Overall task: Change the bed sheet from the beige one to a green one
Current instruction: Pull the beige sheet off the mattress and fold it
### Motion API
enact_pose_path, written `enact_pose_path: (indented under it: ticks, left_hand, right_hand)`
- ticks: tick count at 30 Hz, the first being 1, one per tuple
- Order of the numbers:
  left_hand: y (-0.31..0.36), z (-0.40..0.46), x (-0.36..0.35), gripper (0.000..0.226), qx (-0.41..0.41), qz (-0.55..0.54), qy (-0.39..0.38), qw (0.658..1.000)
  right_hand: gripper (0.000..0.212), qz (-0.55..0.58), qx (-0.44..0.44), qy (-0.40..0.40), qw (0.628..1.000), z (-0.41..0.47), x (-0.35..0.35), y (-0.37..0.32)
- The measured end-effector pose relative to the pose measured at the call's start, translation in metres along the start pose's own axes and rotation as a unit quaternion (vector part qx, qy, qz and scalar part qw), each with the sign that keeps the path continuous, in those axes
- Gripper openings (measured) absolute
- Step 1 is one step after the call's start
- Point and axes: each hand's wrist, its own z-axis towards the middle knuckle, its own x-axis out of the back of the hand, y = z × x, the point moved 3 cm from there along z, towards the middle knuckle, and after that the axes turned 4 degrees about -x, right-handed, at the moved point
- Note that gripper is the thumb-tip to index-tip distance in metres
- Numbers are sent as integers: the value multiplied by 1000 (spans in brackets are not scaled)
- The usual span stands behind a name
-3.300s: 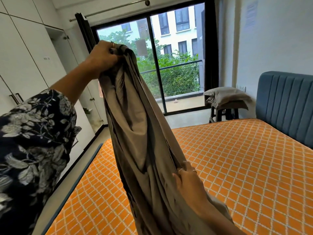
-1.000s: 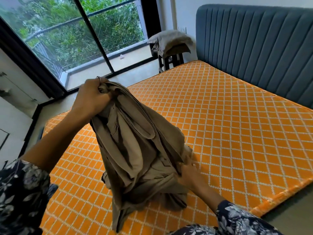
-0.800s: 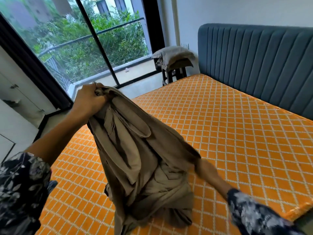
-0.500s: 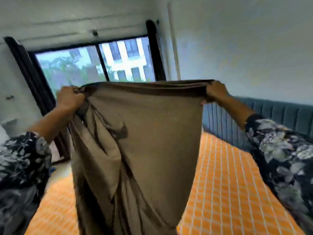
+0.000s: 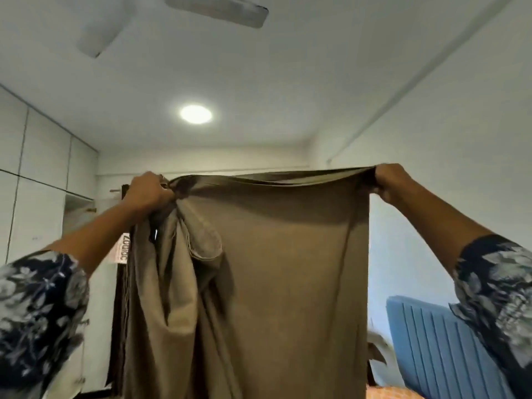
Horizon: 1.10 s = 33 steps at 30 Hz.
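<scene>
A person held a beige bed sheet [image 5: 276,272] up at arm's length, both arms raised, with the fabric hanging as a curtain in front of the camera. The left hand [image 5: 148,191] gripped a bunched corner of the sheet, fingers curled tight round gathered folds that fell in thick pleats below it. The right hand [image 5: 388,182] clutched the opposite top corner, fingers closed over the hem. The two hands were well apart, and the top edge of the sheet ran nearly taut between them, sagging only slightly. A pale label [image 5: 122,249] with dark lettering hung from the cloth just below the left wrist. Both arms wore dark sleeves [image 5: 37,309] printed with pale flowers.

Above the sheet, a round ceiling light [image 5: 196,114] glowed on the white ceiling, and blurred fan blades [image 5: 218,8] showed at the top of the view. Tall white wardrobe doors [image 5: 37,180] lined the left wall. At lower right, a blue ribbed headboard [image 5: 431,344] stood against the wall, and a sliver of the orange mattress [image 5: 385,393] showed beside the sheet's right edge at the bottom of the view.
</scene>
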Motion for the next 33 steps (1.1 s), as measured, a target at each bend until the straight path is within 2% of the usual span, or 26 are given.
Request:
enact_pose_path:
  ticks: [3, 5, 6, 8, 11, 13, 14, 16, 18, 19, 20, 21, 23, 25, 27, 29, 31, 33]
  left_hand:
    - [19, 17, 34, 18, -28, -53, 139, 988]
    - [31, 30, 68, 27, -49, -83, 233, 968]
    - [32, 33, 78, 29, -53, -93, 251, 962]
    - [23, 31, 78, 25, -56, -80, 204, 974]
    - [-16, 9, 29, 30, 3, -15, 28, 999]
    - [-36, -9, -2, 20, 28, 20, -22, 999]
    - [-40, -7, -7, 17, 25, 15, -3, 1000]
    - [-31, 7, 9, 19, 1, -17, 102, 995]
    - [-11, 24, 42, 28, -23, -36, 230, 972]
    - [-2, 30, 57, 29, -35, -43, 274, 960]
    - [5, 33, 66, 28, -44, -47, 287, 956]
    - [7, 33, 68, 26, -50, -49, 264, 962]
    - [3, 25, 57, 32, -43, -46, 141, 988]
    - [-8, 7, 35, 40, -26, -37, 43, 998]
    - [-12, -6, 23, 34, -27, -50, 25, 998]
    - [-6, -2, 26, 32, -50, -73, 17, 996]
    - [0, 10, 40, 27, -77, -116, -19, 990]
    - [6, 15, 52, 18, -89, -156, -72, 981]
  right_hand:
    - [37, -36, 157, 124, 979, -6, 0, -71]
    - [40, -34, 227, 143, 963, -19, -2, -115]
    - [42, -38, 234, 144, 961, -25, -3, -126]
    - [43, -61, 215, 132, 966, -16, -10, -119]
    - [43, -142, 108, 46, 983, 0, -27, -51]
    - [40, -131, 65, 27, 989, -2, -30, -18]
    - [37, -109, 72, 42, 991, -5, -30, -21]
    - [35, -90, 142, 86, 982, -15, -31, -52]
    - [36, -60, 211, 122, 968, -21, -30, -92]
    - [37, -56, 235, 130, 962, -24, -31, -105]
    - [37, -65, 246, 132, 958, -21, -31, -111]
    - [38, -84, 240, 128, 959, -21, -31, -108]
    - [37, -147, 197, 97, 964, -13, -29, -87]
    - [34, -203, 172, 77, 961, -13, -20, -63]
    - [36, -218, 175, 90, 956, -14, -14, -54]
    - [39, -230, 207, 136, 941, -13, -7, -64]
    - [40, -222, 236, 162, 932, -11, -3, -80]
    - [43, -227, 212, 152, 938, 0, 2, -85]
